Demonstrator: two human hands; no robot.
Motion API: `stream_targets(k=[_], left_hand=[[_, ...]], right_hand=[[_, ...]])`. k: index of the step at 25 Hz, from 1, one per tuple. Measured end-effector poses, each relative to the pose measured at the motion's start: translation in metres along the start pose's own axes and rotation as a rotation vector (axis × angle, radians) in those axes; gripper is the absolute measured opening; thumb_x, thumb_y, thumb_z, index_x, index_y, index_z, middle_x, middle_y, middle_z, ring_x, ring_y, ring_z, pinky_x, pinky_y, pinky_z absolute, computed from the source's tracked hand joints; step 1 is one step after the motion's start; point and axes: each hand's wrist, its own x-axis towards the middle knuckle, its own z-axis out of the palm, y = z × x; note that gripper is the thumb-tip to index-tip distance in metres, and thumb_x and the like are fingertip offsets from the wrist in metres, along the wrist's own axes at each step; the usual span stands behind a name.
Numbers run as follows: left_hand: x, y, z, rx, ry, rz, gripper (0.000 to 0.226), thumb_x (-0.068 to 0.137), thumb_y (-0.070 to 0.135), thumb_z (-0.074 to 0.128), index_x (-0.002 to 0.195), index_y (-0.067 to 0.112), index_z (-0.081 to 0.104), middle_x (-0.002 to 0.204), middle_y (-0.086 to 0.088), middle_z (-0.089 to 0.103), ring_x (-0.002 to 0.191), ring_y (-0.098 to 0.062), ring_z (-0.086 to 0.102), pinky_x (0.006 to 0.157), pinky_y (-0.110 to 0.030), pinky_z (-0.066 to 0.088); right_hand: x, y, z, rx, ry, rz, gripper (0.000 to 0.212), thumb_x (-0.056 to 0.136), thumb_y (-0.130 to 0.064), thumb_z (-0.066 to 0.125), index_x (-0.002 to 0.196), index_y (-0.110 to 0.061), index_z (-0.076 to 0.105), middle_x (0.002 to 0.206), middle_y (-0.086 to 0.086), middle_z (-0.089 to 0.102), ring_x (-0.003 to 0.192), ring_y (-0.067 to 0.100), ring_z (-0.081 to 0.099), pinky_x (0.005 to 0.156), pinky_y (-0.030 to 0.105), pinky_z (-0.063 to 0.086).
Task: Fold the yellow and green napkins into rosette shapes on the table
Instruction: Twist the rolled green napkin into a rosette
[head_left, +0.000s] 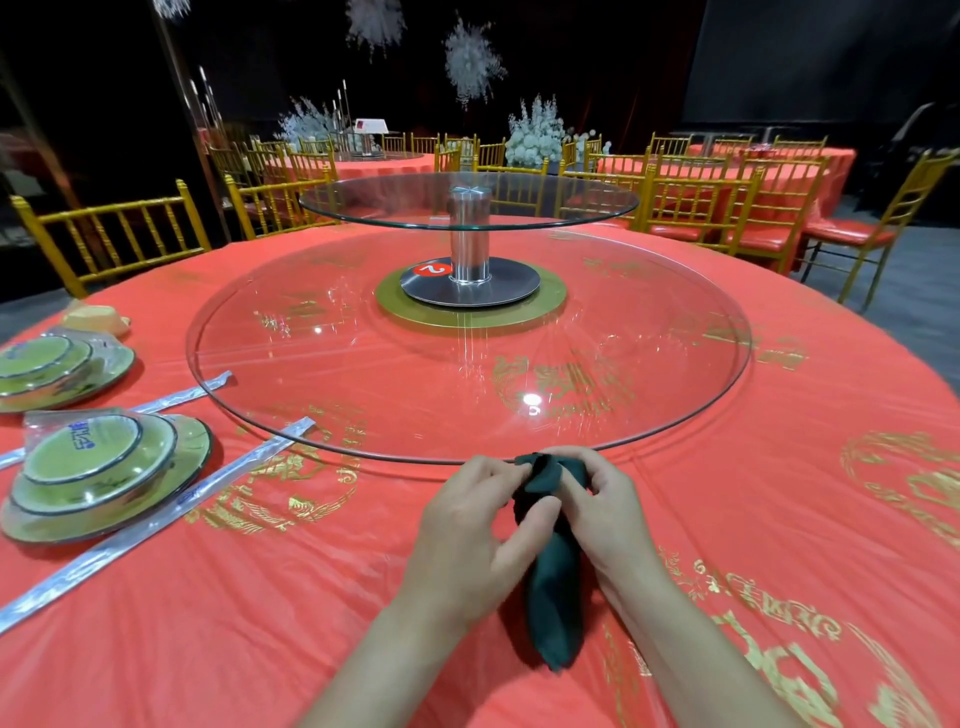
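The round bench (363, 597) wore a red plastic cloth printed with gold motifs, and a large clear glass turntable (291, 415) covered most of its middle. From the centre rose a shiny metal post (470, 234) carrying a smaller glass disc (571, 202). At 6 o'clock, just off the turntable's near rim, the dark green cloth napkin (553, 587) lay rolled lengthwise on the cloth. Its far end was bunched between the left hand (467, 540) and the right hand (608, 514), whose curled fingers (498, 467) pinched the fabric from both sides. At 8 o'clock sat two stacks of green plates and bowls in plastic wrap (104, 478), with wrapped chopsticks (156, 525) beside them. A pale yellow folded napkin (96, 318) rested at 9 o'clock near the edge. Gold slatted chairs (104, 234) ringed the bench. In the dark hall beyond stood other red-clothed tables (727, 166), white flower arrangements (535, 130) and hanging white ornaments (470, 57).
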Motion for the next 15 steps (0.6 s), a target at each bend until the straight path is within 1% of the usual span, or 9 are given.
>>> stream_targets(k=[1,2,3,4,5,7,10,12,15], left_hand=[[0.001,0.002,-0.001,-0.198,-0.008,-0.115,0.026,0.089,0.034,0.048,0.093,0.022,0.07,0.083,0.007,0.063,0.082,-0.005,0.059,0.074,-0.017,0.046],[0.003,0.002,-0.002,-0.369,0.008,-0.257,0.026,0.091,0.033,0.047,0.09,0.023,0.071,0.084,0.006,0.066,0.083,-0.006,0.062,0.074,-0.02,0.049],[0.006,-0.001,-0.001,-0.473,0.049,-0.377,0.024,0.093,0.027,0.05,0.084,0.023,0.072,0.081,0.004,0.069,0.08,-0.007,0.064,0.071,-0.024,0.051],[0.009,-0.003,0.0,-0.494,0.087,-0.453,0.021,0.091,0.017,0.056,0.078,0.022,0.072,0.076,0.004,0.069,0.073,-0.007,0.064,0.068,-0.025,0.051],[0.011,-0.005,0.0,-0.473,0.1,-0.48,0.019,0.086,0.007,0.062,0.075,0.021,0.07,0.072,0.004,0.068,0.068,-0.005,0.063,0.066,-0.023,0.05],[0.012,-0.004,0.001,-0.417,0.07,-0.47,0.024,0.075,-0.001,0.071,0.075,0.022,0.066,0.075,0.003,0.067,0.067,-0.002,0.06,0.065,-0.018,0.049],[0.008,-0.006,0.001,-0.313,0.005,-0.442,0.028,0.073,0.001,0.073,0.078,0.026,0.06,0.084,0.001,0.064,0.07,-0.005,0.059,0.065,-0.022,0.051],[0.007,-0.008,0.001,-0.164,-0.049,-0.354,0.032,0.076,0.003,0.07,0.079,0.031,0.055,0.086,0.005,0.061,0.073,-0.006,0.058,0.064,-0.022,0.049],[0.006,-0.01,-0.001,0.001,-0.065,-0.218,0.029,0.074,-0.002,0.061,0.078,0.026,0.054,0.081,0.007,0.057,0.075,-0.005,0.054,0.063,-0.02,0.047]], right_hand=[[0.0,0.0,-0.001,0.02,-0.004,-0.006,0.019,0.081,-0.002,0.061,0.079,-0.019,0.068,0.076,0.0,0.069,0.069,0.011,0.063,0.06,0.023,0.051],[0.0,-0.001,-0.002,0.031,-0.012,-0.013,0.02,0.081,-0.002,0.061,0.078,-0.02,0.069,0.075,-0.002,0.069,0.068,0.012,0.064,0.059,0.025,0.051],[-0.001,-0.001,-0.002,0.024,-0.025,-0.022,0.021,0.081,-0.002,0.061,0.078,-0.021,0.068,0.072,-0.006,0.068,0.067,0.011,0.064,0.057,0.025,0.052],[-0.002,-0.002,-0.001,0.014,-0.04,-0.025,0.022,0.08,-0.001,0.061,0.08,-0.021,0.068,0.071,-0.007,0.068,0.066,0.01,0.064,0.055,0.025,0.052],[-0.002,-0.002,-0.001,0.012,-0.052,-0.024,0.02,0.08,0.0,0.061,0.082,-0.02,0.068,0.072,-0.007,0.068,0.065,0.011,0.064,0.054,0.026,0.053],[-0.002,-0.004,-0.001,0.019,-0.06,-0.009,0.018,0.081,0.001,0.063,0.086,-0.017,0.067,0.075,-0.003,0.067,0.062,0.013,0.065,0.051,0.028,0.053],[-0.003,-0.004,-0.004,-0.042,-0.065,-0.026,0.021,0.081,-0.002,0.063,0.09,-0.019,0.068,0.078,-0.002,0.068,0.06,0.003,0.064,0.051,0.018,0.049],[-0.004,-0.004,-0.005,-0.095,-0.08,-0.044,0.025,0.079,-0.005,0.064,0.096,-0.022,0.068,0.082,-0.004,0.07,0.067,0.003,0.065,0.059,0.018,0.051],[-0.006,-0.001,-0.004,-0.21,-0.095,-0.062,0.031,0.077,-0.012,0.067,0.106,-0.024,0.067,0.095,-0.004,0.07,0.085,0.01,0.066,0.078,0.03,0.054]])
